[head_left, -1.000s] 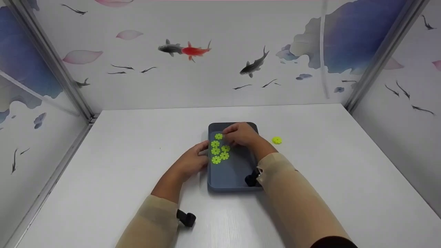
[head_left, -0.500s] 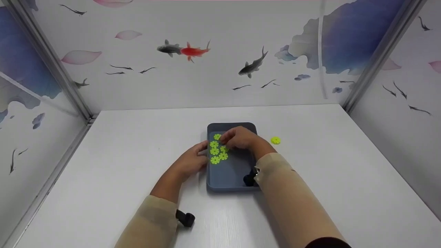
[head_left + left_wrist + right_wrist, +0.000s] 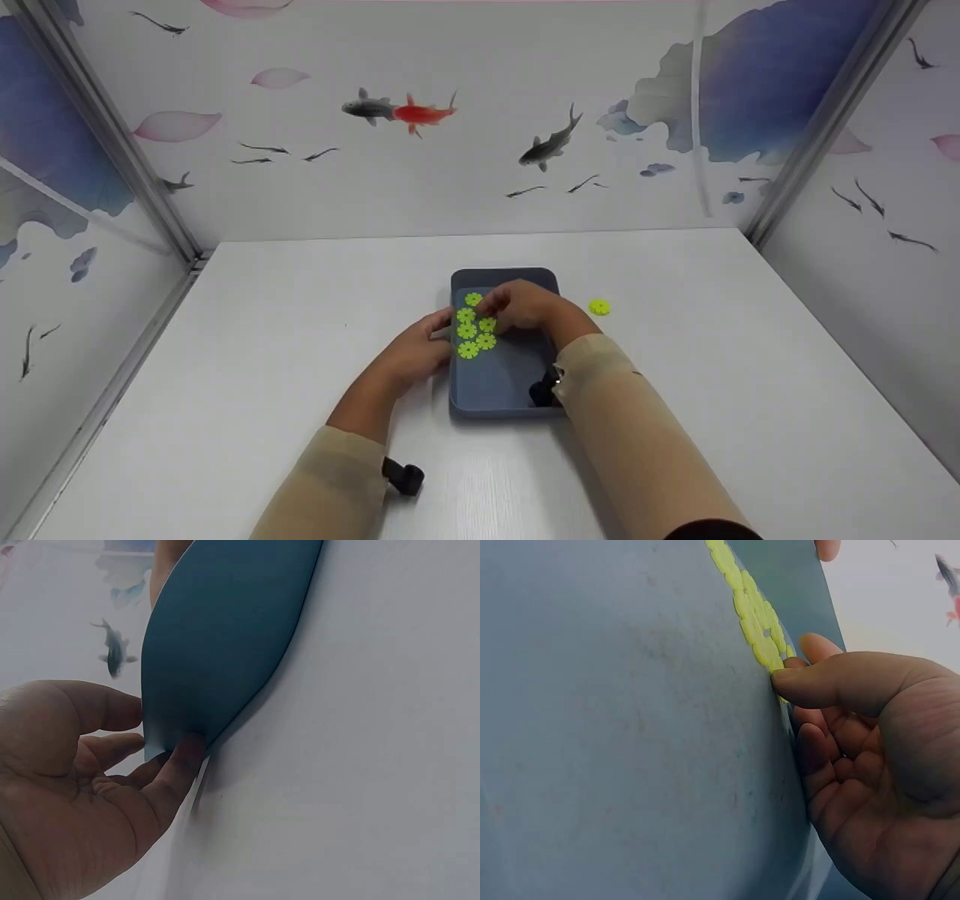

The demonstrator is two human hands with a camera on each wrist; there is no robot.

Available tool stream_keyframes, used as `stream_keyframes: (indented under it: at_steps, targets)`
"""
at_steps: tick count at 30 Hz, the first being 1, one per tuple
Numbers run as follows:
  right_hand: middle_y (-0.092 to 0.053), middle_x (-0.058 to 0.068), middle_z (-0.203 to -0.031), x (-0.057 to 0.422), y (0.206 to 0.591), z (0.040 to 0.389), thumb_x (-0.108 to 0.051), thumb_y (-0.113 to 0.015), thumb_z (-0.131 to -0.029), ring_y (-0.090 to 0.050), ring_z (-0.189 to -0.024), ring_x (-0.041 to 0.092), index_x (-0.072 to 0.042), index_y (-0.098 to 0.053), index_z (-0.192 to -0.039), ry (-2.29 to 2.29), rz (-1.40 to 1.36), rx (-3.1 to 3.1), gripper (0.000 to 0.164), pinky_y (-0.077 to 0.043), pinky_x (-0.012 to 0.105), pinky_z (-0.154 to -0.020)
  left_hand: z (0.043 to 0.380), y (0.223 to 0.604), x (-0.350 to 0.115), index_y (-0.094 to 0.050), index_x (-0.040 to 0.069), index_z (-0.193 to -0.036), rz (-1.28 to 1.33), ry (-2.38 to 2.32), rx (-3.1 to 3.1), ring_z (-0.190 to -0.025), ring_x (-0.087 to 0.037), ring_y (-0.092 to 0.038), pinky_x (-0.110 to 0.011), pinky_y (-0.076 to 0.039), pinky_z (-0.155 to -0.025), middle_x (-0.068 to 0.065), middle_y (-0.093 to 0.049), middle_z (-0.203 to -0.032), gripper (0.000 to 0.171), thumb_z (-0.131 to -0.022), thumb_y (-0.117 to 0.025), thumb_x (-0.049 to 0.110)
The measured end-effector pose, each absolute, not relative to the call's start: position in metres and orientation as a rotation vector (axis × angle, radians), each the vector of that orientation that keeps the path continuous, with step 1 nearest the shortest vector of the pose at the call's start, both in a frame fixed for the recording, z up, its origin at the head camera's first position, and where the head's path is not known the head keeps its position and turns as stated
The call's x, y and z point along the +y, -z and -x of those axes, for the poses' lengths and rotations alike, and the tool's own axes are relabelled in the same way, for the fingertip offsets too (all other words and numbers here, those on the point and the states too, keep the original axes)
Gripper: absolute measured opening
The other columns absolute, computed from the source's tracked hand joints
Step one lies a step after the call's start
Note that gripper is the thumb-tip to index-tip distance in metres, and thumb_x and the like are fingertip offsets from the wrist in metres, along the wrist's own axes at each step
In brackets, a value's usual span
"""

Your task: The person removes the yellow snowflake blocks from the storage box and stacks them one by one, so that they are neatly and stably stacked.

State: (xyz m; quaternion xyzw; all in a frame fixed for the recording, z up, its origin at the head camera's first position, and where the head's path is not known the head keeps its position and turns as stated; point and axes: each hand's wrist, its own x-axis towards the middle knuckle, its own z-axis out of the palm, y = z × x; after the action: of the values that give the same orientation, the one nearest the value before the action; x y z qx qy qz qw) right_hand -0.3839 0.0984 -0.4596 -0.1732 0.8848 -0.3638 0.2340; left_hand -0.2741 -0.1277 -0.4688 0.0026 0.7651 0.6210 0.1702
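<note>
Several yellow-green notched plastic snowflake discs (image 3: 467,331) lie in two rows along the left side of a blue-grey tray (image 3: 491,391). Over the far part of the tray, my right hand (image 3: 525,304) reaches in from the right, fingers bent down beside the discs. In the right wrist view, the thumb and fingertips pinch at a snowflake disc (image 3: 769,652) at the end of the row, mostly hidden by the thumb. My left hand (image 3: 416,352) rests against the tray's left wall; in the left wrist view its fingers (image 3: 184,765) touch the outer wall.
One more yellow snowflake disc (image 3: 599,307) lies on the white table (image 3: 675,375) right of the tray. Printed panels (image 3: 480,180) enclose the table at the back and sides. Black wrist cameras sit on both beige sleeves, the right one (image 3: 543,390) over the tray's near right corner.
My right hand has moved slightly left and toward me within the tray, its fingertips now lower beside the discs. The left hand keeps its place at the tray wall.
</note>
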Motion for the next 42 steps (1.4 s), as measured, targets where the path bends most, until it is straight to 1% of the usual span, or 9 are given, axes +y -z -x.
stream_keyframes:
  at_steps: [3,7,13,19,22,25,31,38,42]
  targets:
    - [-0.076,-0.002,-0.122,0.098,0.460,0.383,-0.002,-0.076,-0.089,-0.063,-0.108,0.020,-0.025,-0.081,-0.124,1.001,0.470,2.448,0.042,-0.056,0.037,-0.099,0.273,0.469,-0.128,-0.033,0.021,-0.170,0.005,-1.769,2.156,-0.148,-0.026,-0.055,-0.045,-0.050,-0.120,-0.004,-0.034,-0.176,0.079,-0.098,-0.061,0.008]
    - [-0.076,-0.001,-0.120,0.098,0.462,0.383,-0.005,-0.077,-0.090,-0.064,-0.106,0.021,-0.026,-0.081,-0.124,1.015,0.460,2.477,0.040,-0.055,0.037,-0.096,0.273,0.469,-0.128,-0.033,0.021,-0.170,0.015,-1.759,2.167,-0.149,-0.026,-0.055,-0.046,-0.051,-0.120,-0.003,-0.035,-0.176,0.078,-0.098,-0.060,0.007]
    - [-0.076,0.000,-0.118,0.099,0.464,0.384,-0.010,-0.080,-0.091,-0.064,-0.102,0.021,-0.027,-0.082,-0.123,1.023,0.463,2.507,0.036,-0.055,0.034,-0.088,0.273,0.469,-0.129,-0.033,0.020,-0.170,0.013,-1.757,2.181,-0.149,-0.027,-0.054,-0.046,-0.050,-0.121,-0.004,-0.036,-0.175,0.078,-0.098,-0.060,0.008]
    - [-0.078,-0.001,-0.118,0.098,0.465,0.384,-0.022,-0.085,-0.090,-0.066,-0.100,0.019,-0.024,-0.083,-0.120,1.034,0.417,2.544,0.030,-0.055,0.033,-0.089,0.273,0.470,-0.128,-0.032,0.021,-0.170,0.023,-1.745,2.189,-0.156,-0.028,-0.047,-0.047,-0.047,-0.124,-0.003,-0.035,-0.176,0.078,-0.099,-0.062,0.010]
    - [-0.078,-0.001,-0.118,0.098,0.466,0.383,-0.024,-0.086,-0.090,-0.067,-0.100,0.019,-0.024,-0.083,-0.118,1.052,0.407,2.577,0.028,-0.056,0.034,-0.089,0.274,0.470,-0.128,-0.034,0.021,-0.170,0.038,-1.736,2.203,-0.157,-0.029,-0.045,-0.047,-0.046,-0.125,-0.003,-0.036,-0.176,0.077,-0.099,-0.062,0.009]
    - [-0.079,0.000,-0.117,0.098,0.467,0.383,-0.023,-0.085,-0.091,-0.068,-0.098,0.019,-0.023,-0.083,-0.117,1.083,0.398,2.600,0.026,-0.057,0.033,-0.087,0.274,0.469,-0.128,-0.034,0.022,-0.170,0.051,-1.734,2.206,-0.156,-0.028,-0.046,-0.047,-0.046,-0.124,-0.002,-0.037,-0.175,0.078,-0.098,-0.062,0.009]
    - [-0.078,0.002,-0.117,0.098,0.469,0.384,-0.024,-0.077,-0.096,-0.070,-0.095,0.020,-0.021,-0.082,-0.119,1.185,0.330,2.576,0.024,-0.061,0.033,-0.084,0.273,0.468,-0.127,-0.032,0.019,-0.170,0.019,-1.744,2.206,-0.155,-0.028,-0.048,-0.047,-0.046,-0.125,-0.005,-0.036,-0.175,0.077,-0.099,-0.059,0.009]
    - [-0.078,0.005,-0.117,0.100,0.461,0.384,-0.025,-0.071,-0.102,-0.075,-0.098,0.021,-0.019,-0.081,-0.122,1.315,0.273,2.524,0.023,-0.064,0.037,-0.092,0.274,0.469,-0.127,-0.033,0.020,-0.170,0.007,-1.743,2.215,-0.158,-0.030,-0.044,-0.049,-0.045,-0.125,-0.004,-0.036,-0.175,0.078,-0.097,-0.059,0.007]
    - [-0.076,0.008,-0.119,0.099,0.450,0.384,-0.026,-0.070,-0.104,-0.076,-0.100,0.022,-0.016,-0.079,-0.124,1.397,0.260,2.527,0.025,-0.065,0.040,-0.096,0.274,0.469,-0.127,-0.032,0.020,-0.170,0.012,-1.744,2.213,-0.159,-0.031,-0.042,-0.050,-0.045,-0.125,-0.004,-0.036,-0.176,0.080,-0.096,-0.059,0.006]
